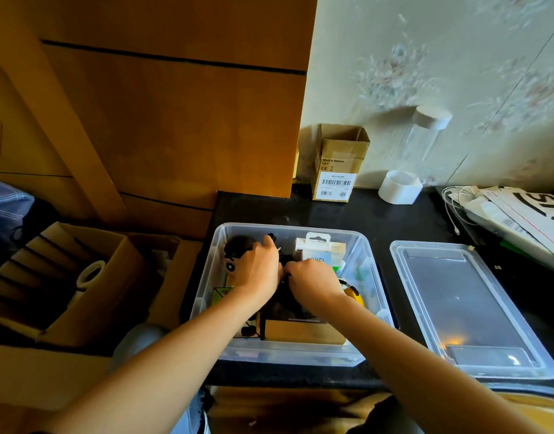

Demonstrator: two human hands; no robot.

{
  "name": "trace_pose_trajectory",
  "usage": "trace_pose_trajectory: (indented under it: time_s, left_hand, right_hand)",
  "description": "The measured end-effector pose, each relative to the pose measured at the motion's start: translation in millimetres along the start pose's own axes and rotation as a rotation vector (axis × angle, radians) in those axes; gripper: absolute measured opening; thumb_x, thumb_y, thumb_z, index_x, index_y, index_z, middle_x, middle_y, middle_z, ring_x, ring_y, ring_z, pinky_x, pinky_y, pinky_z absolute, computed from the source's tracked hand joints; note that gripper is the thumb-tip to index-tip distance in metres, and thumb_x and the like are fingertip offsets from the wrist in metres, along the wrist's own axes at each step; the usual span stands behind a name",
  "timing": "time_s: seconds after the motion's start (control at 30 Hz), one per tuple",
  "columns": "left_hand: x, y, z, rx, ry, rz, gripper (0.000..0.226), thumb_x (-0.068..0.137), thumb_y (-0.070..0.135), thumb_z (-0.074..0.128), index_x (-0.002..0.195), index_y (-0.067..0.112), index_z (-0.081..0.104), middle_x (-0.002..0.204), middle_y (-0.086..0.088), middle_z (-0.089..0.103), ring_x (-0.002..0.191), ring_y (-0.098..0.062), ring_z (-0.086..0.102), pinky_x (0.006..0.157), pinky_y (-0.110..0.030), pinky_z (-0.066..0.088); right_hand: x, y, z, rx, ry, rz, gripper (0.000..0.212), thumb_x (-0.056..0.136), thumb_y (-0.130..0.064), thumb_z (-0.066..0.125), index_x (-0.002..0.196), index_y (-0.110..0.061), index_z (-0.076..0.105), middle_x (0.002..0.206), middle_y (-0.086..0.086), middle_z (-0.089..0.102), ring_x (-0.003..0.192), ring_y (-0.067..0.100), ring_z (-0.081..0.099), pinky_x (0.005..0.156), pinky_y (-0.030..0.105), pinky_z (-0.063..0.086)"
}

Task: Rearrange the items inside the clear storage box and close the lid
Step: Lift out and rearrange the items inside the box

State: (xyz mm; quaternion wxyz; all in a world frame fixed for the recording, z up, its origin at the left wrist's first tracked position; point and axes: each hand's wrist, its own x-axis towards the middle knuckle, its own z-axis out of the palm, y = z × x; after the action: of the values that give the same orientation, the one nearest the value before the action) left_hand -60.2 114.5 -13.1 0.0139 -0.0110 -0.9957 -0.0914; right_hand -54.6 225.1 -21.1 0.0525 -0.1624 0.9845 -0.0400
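The clear storage box [371, 274] stands open on the black counter, full of small items. Both my hands are inside it. My left hand [258, 270] and my right hand [311, 281] meet over a dark black item [285, 261] in the middle, fingers closed around it; what it is stays hidden. A white packaged item [319, 250] stands at the back of the box, a brown cardboard box [304, 332] lies at the front, and a yellow object [354, 294] sits by my right wrist. The clear lid [466, 305] lies flat on the counter to the right of the box.
A small cardboard carton [340, 164] and a tall clear jar with a white cap [416, 151] stand against the wall behind. Papers and white cables [513, 217] lie at the right. A large open cardboard box [66, 283] with a tape roll is at the left, below a wooden cabinet.
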Motion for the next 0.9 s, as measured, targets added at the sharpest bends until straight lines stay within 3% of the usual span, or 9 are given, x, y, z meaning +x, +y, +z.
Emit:
trace_pose_trajectory:
  time_s: [0.1,0.23,0.43,0.6,0.77,0.9]
  left_hand:
    - [-2,-14,-6,-0.205,0.110,-0.029,0.052,0.094,0.032,0.055,0.137,0.011,0.036,0.120,-0.012,0.059,0.104,-0.027,0.061,0.070,-0.029,0.046]
    - [0,-36,-18,-0.436,0.210,-0.082,0.061,0.090,0.033,0.061,0.142,0.009,0.040,0.124,-0.012,0.060,0.111,-0.026,0.058,0.085,-0.032,0.049]
    - [1,-44,-20,-0.527,0.231,-0.132,0.057,0.088,0.034,0.064,0.135,0.006,0.048,0.125,-0.010,0.059,0.113,-0.025,0.057,0.079,-0.020,0.041]
    - [0,-45,-17,-0.568,0.228,-0.153,0.062,0.088,0.036,0.063,0.139,0.007,0.043,0.132,-0.011,0.056,0.117,-0.023,0.055,0.086,-0.024,0.046]
    - [-5,-45,-19,-0.565,0.261,-0.131,0.060,0.088,0.035,0.063,0.138,0.007,0.044,0.126,-0.009,0.059,0.110,-0.021,0.059,0.073,-0.014,0.038]
    - [-9,-46,-19,-0.508,0.237,-0.064,0.056,0.089,0.039,0.060,0.136,0.014,0.045,0.119,-0.005,0.063,0.107,-0.020,0.060,0.086,-0.023,0.049]
  right_hand:
    - [8,-1,-4,-0.128,-0.006,-0.191,0.025,0.093,-0.018,0.053,0.117,-0.011,0.060,0.110,0.008,0.063,0.103,0.024,0.055,0.088,0.034,0.047]
    - [24,-2,-2,-0.404,-0.040,-0.431,0.036,0.091,-0.023,0.058,0.125,-0.013,0.058,0.128,0.004,0.056,0.121,0.023,0.045,0.109,0.034,0.031]
    - [43,-22,15,-0.571,-0.167,-0.432,0.042,0.094,-0.029,0.051,0.133,-0.016,0.048,0.140,0.003,0.047,0.133,0.023,0.035,0.112,0.038,0.024]
    - [51,-25,19,-0.622,-0.180,-0.386,0.048,0.091,-0.032,0.056,0.136,-0.023,0.044,0.141,-0.001,0.045,0.134,0.021,0.034,0.108,0.038,0.024]
    - [56,-31,24,-0.752,-0.227,-0.336,0.050,0.091,-0.034,0.055,0.137,-0.019,0.044,0.147,0.003,0.038,0.139,0.025,0.024,0.112,0.045,0.016]
    - [57,-29,22,-0.796,-0.244,-0.349,0.053,0.093,-0.036,0.051,0.142,-0.019,0.036,0.151,0.004,0.031,0.141,0.028,0.021,0.114,0.045,0.013]
